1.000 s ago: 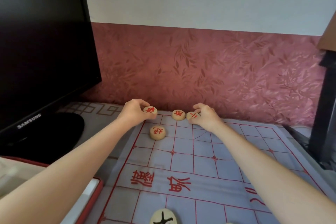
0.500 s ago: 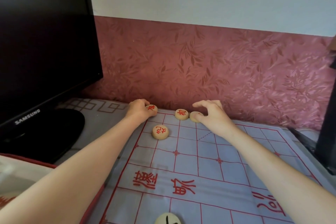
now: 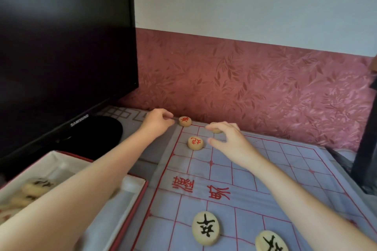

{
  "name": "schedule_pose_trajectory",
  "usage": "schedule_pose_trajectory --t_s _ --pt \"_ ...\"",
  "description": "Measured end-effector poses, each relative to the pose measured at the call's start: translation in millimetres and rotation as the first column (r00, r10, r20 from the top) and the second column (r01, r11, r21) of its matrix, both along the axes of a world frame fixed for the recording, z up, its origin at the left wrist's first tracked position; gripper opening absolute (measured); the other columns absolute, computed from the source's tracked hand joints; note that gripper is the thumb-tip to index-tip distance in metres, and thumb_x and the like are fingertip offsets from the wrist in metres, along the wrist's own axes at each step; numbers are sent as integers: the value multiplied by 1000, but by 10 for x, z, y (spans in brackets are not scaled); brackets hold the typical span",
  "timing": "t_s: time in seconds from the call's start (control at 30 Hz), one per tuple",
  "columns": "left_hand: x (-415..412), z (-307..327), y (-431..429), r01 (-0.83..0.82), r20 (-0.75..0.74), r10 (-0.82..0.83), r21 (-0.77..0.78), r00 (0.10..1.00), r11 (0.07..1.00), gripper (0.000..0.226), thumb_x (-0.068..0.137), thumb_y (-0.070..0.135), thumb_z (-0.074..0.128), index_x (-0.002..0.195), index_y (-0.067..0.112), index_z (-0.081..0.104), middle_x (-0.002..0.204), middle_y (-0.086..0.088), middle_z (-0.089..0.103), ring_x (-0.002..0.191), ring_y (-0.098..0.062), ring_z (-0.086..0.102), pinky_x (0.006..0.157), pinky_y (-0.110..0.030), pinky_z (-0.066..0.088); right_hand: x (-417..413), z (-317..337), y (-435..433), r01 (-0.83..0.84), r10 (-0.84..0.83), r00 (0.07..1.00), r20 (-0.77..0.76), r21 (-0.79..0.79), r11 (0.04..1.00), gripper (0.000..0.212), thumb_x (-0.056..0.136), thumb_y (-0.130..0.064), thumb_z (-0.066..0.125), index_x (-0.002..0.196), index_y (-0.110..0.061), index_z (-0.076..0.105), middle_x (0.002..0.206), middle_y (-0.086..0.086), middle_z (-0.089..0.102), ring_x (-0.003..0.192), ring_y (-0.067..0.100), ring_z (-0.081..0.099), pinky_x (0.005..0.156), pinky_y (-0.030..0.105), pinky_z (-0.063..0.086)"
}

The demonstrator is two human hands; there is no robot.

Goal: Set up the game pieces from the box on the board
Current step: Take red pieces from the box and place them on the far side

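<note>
**Light discs, best pinched by the rim**

The red piece [image 3: 185, 121] at the 11 o'clock corner of the board [image 3: 285, 171] looks, like its fellows, to be a thick wooden disc. I'd guess it is light, stiff and hard to harm, and smooth enough to skid on the soft board. A thumb and finger across the rim should lift it; the flat top gives nothing to hold.

A second red [image 3: 195, 143] sits just at its 5 o'clock, and a third disc [image 3: 216, 130] at its 3 o'clock. Two black pieces [image 3: 206, 227] rest near the board's 6 o'clock edge. The box [image 3: 132, 204] stands at 8 o'clock on the desk [image 3: 122, 110].

The left hand [image 3: 158, 122] lies just at 9 o'clock of the corner piece, fingers loosely curled, holding nothing. The right hand [image 3: 230, 140] hovers over the third disc, thumb and fingers spread wide.

Those fingers cover the third disc's face, and I cannot tell whether they touch it. The box's pieces [image 3: 37, 186] are a blur, partly under the left forearm [image 3: 81, 189]. The right-hand black piece is cut off at the bottom of the view. The monitor [image 3: 61, 47] at 10 o'clock hides the desk behind it.
</note>
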State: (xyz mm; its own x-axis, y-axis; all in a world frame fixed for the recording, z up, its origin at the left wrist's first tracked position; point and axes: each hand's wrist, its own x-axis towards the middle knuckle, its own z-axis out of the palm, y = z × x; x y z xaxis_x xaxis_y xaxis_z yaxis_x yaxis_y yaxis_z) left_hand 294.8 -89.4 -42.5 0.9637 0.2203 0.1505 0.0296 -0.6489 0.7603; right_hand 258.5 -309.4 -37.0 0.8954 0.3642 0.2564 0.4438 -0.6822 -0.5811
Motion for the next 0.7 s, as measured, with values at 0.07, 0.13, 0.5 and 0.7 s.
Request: schedule_pose_trajectory --t_s 0.07,0.13,0.5,0.7 --pt "-315 138 132 45 25 -45 -13 999 999 23 86 20 60 107 16 67 113 0 64 104 -13 56 81 -23 38 -208 116 122 -50 50 998 -32 -1 999 32 90 -27 58 122 -28 56 116 -13 45 119 5 33 96 20 22" --pt "-648 220 297 91 19 -91 5 996 996 18 86 21 61 102 20 70 107 4 65 100 -9 55 81 -22 36 -415 208 230 -104 105 992 -66 18 994 32 90 -29 58 122 -31 56 122 -12 46 116 1 34 94 19 23" --pt "-1961 149 1159 89 -17 -88 206 996 974 18 83 19 64 99 28 66 95 11 63 84 0 56 68 -9 37 -1205 80 1337 -449 439 893 -95 -194 872 47 86 -29 61 132 -29 47 130 -2 48 122 11 37 105 32 34" --pt "-2155 -26 1403 61 -136 -12 366 991 929 36 74 47 68 108 36 62 111 12 58 95 -6 55 84 -26 48 -1288 -138 1715 -382 431 902 29 -412 827 44 87 -19 58 130 -15 51 126 6 52 116 24 40 99 39 38"
